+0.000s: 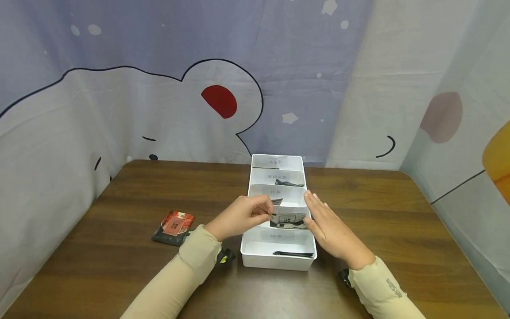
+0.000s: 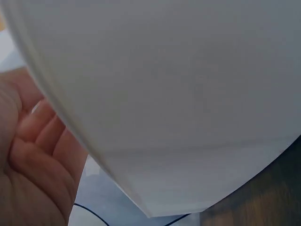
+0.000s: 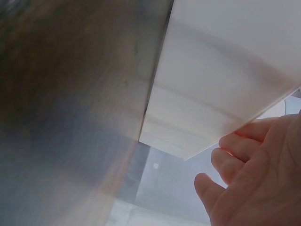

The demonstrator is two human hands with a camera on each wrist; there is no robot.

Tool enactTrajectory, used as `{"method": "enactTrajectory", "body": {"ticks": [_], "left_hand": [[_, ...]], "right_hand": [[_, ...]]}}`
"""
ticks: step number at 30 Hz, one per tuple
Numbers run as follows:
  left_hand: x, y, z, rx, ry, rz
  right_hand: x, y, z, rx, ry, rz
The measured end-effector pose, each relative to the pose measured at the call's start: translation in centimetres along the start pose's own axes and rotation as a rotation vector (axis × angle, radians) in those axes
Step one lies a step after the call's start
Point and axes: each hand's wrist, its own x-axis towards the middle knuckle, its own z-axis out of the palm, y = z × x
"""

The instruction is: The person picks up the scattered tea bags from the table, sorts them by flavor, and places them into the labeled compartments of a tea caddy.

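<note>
A long white divided box (image 1: 275, 261) stands on the table, with labels inside its compartments. In the head view my left hand (image 1: 241, 215) reaches over the box's left rim, and its thumb and forefinger pinch the left corner of a grey-black printed sachet (image 1: 288, 221). That sachet lies in the second compartment from the front. My right hand (image 1: 334, 230) is at the right rim, its fingers extended and its thumb near the sachet's right end. Both wrist views show the box's outer wall beside the left hand (image 2: 37, 160) and the right hand (image 3: 263, 169).
A red and black packet (image 1: 173, 227) lies on the wooden table (image 1: 131, 266) left of the box. Dark sachets stand in other compartments, including a thin one (image 1: 293, 254) at the front and one (image 1: 288, 183) farther back. A patterned curtain (image 1: 159, 110) hangs behind.
</note>
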Motion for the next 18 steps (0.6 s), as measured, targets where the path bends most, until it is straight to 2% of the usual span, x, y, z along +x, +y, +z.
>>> {"method": "enactTrajectory", "body": {"ticks": [4, 9, 12, 18], "left_hand": [[0.21, -0.04, 0.14, 0.058, -0.060, 0.045], [0.26, -0.07, 0.01, 0.175, -0.098, 0.055], [0.23, -0.18, 0.00, 0.242, -0.122, 0.083], [-0.01, -0.21, -0.03, 0.279, -0.132, 0.169]], "right_hand": [[-0.02, 0.10, -0.04, 0.020, 0.019, -0.011], [-0.05, 0.16, -0.10, 0.046, 0.023, -0.006], [-0.03, 0.13, -0.13, 0.048, 0.019, 0.004], [-0.02, 0.05, -0.18, 0.038, 0.000, 0.026]]}}
